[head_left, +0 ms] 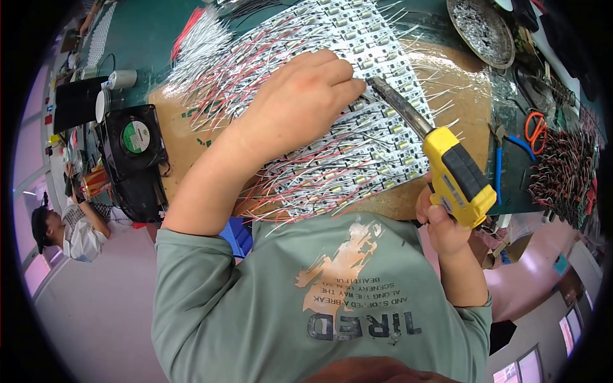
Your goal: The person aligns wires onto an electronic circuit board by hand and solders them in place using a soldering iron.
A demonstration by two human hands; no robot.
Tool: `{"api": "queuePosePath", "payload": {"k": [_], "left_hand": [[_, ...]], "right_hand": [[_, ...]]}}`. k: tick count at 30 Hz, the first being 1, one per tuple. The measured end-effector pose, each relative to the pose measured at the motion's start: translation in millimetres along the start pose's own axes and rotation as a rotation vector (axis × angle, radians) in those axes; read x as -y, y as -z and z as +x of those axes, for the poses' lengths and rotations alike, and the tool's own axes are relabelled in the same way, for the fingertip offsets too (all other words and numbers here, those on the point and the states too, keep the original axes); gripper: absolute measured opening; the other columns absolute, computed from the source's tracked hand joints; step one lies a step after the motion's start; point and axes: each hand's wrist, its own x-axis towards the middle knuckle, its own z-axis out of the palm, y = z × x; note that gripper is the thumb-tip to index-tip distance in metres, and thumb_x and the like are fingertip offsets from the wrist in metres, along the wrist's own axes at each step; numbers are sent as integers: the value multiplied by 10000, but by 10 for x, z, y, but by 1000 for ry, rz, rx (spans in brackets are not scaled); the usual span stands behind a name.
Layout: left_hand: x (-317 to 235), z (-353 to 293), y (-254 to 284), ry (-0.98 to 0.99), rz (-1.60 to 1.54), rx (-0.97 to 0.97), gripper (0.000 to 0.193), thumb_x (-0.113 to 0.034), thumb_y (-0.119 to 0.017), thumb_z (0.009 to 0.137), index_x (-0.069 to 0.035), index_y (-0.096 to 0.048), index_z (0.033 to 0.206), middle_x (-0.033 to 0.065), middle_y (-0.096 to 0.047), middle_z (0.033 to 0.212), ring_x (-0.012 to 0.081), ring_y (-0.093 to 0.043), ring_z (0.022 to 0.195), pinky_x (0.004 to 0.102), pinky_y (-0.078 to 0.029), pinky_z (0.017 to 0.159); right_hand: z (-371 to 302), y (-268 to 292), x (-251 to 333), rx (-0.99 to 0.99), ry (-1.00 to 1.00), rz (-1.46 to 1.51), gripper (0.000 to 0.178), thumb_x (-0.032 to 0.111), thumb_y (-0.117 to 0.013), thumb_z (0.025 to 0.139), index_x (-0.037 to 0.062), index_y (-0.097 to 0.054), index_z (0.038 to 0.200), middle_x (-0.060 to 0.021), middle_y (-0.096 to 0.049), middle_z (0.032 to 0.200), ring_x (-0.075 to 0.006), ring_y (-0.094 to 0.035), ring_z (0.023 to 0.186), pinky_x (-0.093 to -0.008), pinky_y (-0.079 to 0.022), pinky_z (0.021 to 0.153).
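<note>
A panel of small white circuit boards (383, 142) lies in front of me, with many red and white wires trailing off to its left. My left hand (306, 92) reaches over the panel, its fingers pinched together close to the boards; whatever is between them is hidden. In my right hand (440, 223) is a yellow and black soldering gun (461, 175), gripped by its handle below the panel's right edge. The gun's long metal nozzle points up and left, with its tip at the boards just right of my left fingertips.
A black fan (134, 137) stands left of the wooden board (172, 115). Loose red and white wires (203, 41) lie beyond. At right are a round dish of metal scraps (482, 32), blue-handled pliers (499, 166), orange scissors (535, 127) and bundled wires (562, 172). Another person (76, 230) sits far left.
</note>
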Motion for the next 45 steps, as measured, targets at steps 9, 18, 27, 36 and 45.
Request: {"api": "queuePosePath", "payload": {"k": [9,18,27,36,45], "left_hand": [[-14,12,20,8,-17,2,326,-13,-670,685,-52,-675,1009,73,-598,881,266,-592,861,375,-495,772],[-16,9,21,16,-22,-10,310,-10,-663,699,-62,-673,1004,74,-604,884,272,-594,863,387,-491,772],[-95,14,65,-1,150,39,276,-44,-666,709,-105,-664,978,35,-604,907,235,-597,910,368,-447,810],[-591,37,219,-160,2,-71,238,-91,-704,692,-86,-636,920,31,-638,861,212,-615,850,373,-424,792],[-1014,55,70,-180,-170,-91,276,-83,-721,686,-53,-645,950,41,-638,861,206,-615,848,364,-420,746]], "right_hand": [[-3,-19,25,4,-21,48,438,213,-685,825,-12,-515,1161,-26,-521,758,-127,-489,644,-267,-406,570],[2,-14,73,-9,-36,155,828,453,-782,751,-42,-434,1316,-13,-460,658,-111,-437,555,-249,-361,505],[12,-58,79,-48,13,302,864,461,-777,764,-22,-368,1352,-15,-474,713,-123,-472,600,-263,-391,527],[240,-111,209,-222,182,282,921,483,-771,773,-19,-314,1395,-38,-537,814,-138,-521,693,-267,-440,603],[443,-237,258,-156,352,209,805,477,-674,865,-39,-339,1385,-63,-555,904,-116,-522,726,-246,-456,616]]}}
